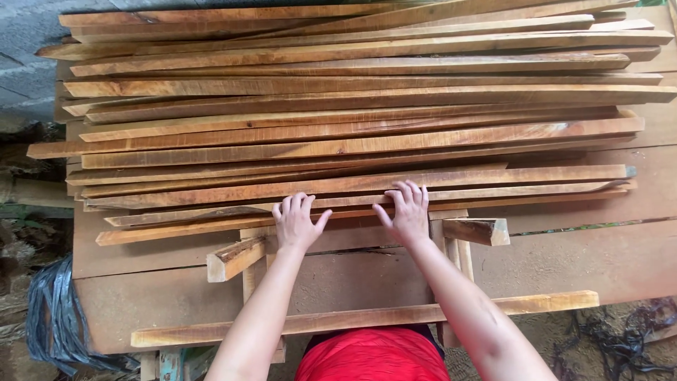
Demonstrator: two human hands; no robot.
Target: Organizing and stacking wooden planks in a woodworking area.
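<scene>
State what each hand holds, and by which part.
Nothing is gripped. The left hand and right hand rest flat, fingers spread, on the near edge of the stacked wooden slats.

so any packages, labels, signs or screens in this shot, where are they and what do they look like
No labels, signs or screens in view.
Nearest to a package: a crumpled dark plastic bag, lower left beside the table, blue-black and glossy.
Otherwise only bare wooden slats stacked on the table, with the left hand and right hand resting flat on the nearest ones.
</scene>
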